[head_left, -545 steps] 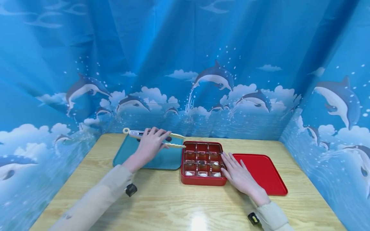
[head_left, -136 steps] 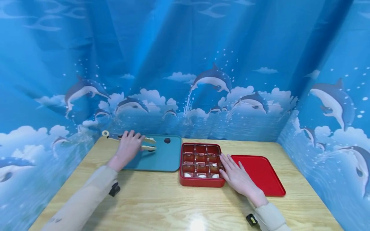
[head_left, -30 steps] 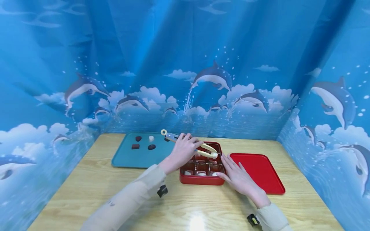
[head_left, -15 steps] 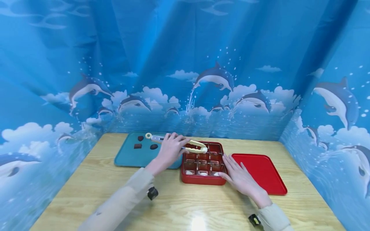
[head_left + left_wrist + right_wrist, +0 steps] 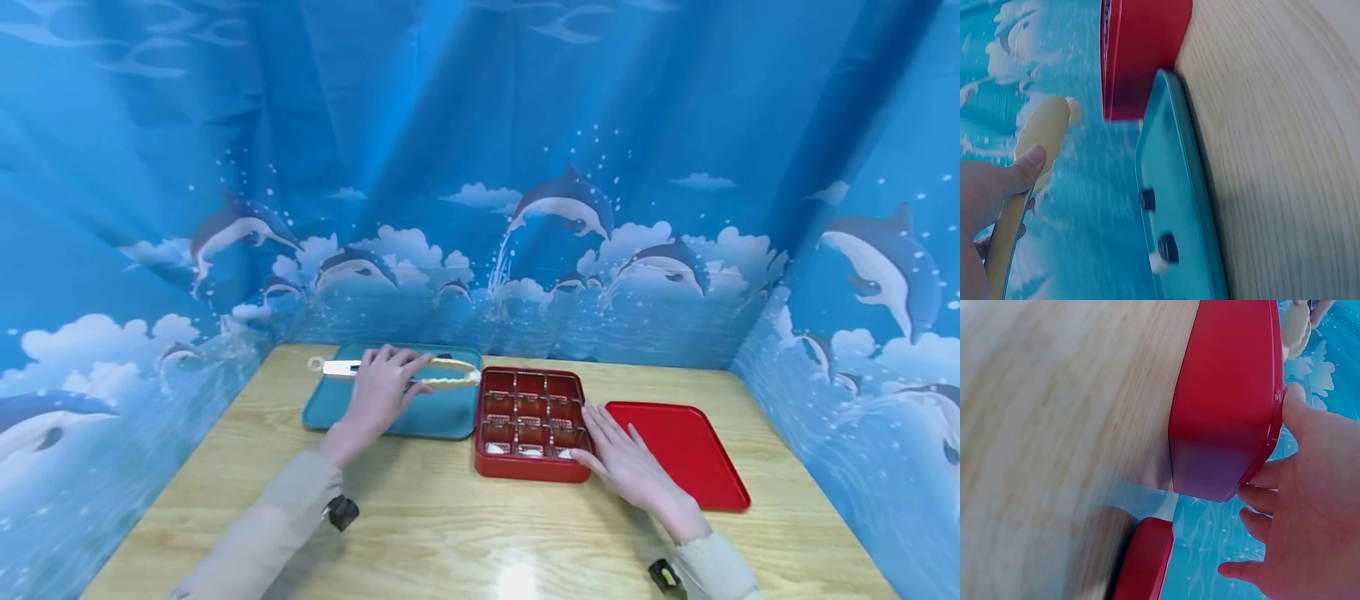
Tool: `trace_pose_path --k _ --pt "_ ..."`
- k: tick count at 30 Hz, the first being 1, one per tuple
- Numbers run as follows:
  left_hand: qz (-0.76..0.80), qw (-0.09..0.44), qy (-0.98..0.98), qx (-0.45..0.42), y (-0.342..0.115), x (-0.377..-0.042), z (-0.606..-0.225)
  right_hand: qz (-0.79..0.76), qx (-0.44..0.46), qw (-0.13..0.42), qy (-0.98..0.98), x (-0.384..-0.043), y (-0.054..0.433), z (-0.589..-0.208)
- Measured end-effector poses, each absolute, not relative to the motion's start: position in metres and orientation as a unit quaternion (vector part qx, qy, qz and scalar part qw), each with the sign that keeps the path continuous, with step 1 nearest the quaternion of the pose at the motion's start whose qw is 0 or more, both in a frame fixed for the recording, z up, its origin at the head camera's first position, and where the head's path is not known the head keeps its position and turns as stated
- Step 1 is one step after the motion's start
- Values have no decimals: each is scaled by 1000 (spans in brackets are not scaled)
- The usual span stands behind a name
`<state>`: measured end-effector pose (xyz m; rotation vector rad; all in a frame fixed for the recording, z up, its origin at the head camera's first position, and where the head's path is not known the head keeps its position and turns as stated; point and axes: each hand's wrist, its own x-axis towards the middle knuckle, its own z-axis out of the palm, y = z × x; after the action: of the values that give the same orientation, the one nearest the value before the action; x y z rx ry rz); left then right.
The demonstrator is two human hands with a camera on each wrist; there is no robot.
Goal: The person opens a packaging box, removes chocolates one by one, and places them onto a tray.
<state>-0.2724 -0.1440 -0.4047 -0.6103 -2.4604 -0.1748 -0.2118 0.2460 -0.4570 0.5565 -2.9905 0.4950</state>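
My left hand (image 5: pixel 381 387) grips a pair of tongs (image 5: pixel 341 368) with cream scalloped tips, held above the teal tray (image 5: pixel 442 425). A small white piece (image 5: pixel 1074 111), like a chocolate, is pinched at the tips, close to the left rim of the red box (image 5: pixel 532 471). That box has a clear divided insert, with white pieces (image 5: pixel 531 453) in its front row. My right hand (image 5: pixel 626 467) rests on the box's right edge, fingers extended, thumb at the front right corner. Dark chocolates (image 5: pixel 1168 248) and another white piece (image 5: pixel 1158 262) lie on the tray, largely hidden in the head view.
A flat red lid (image 5: pixel 693 458) lies on the wooden table (image 5: pixel 420 533), right of the box. Behind the table hangs a blue dolphin-print curtain (image 5: pixel 420 208).
The tongs have moved left from over the box to the tray, carrying the white piece. The third row's right compartment held a white piece earlier and shows none now. My right hand stays put.
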Motion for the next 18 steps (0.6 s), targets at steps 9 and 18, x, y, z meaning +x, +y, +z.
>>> trace_pose_path --k 9,18 --pt "-59 307 -931 -187 -196 -267 -405 157 185 32 -969 -212 245 -457" --pt "-50 338 -924 -173 -228 -263 -409 156 175 26 -972 -212 245 -456"
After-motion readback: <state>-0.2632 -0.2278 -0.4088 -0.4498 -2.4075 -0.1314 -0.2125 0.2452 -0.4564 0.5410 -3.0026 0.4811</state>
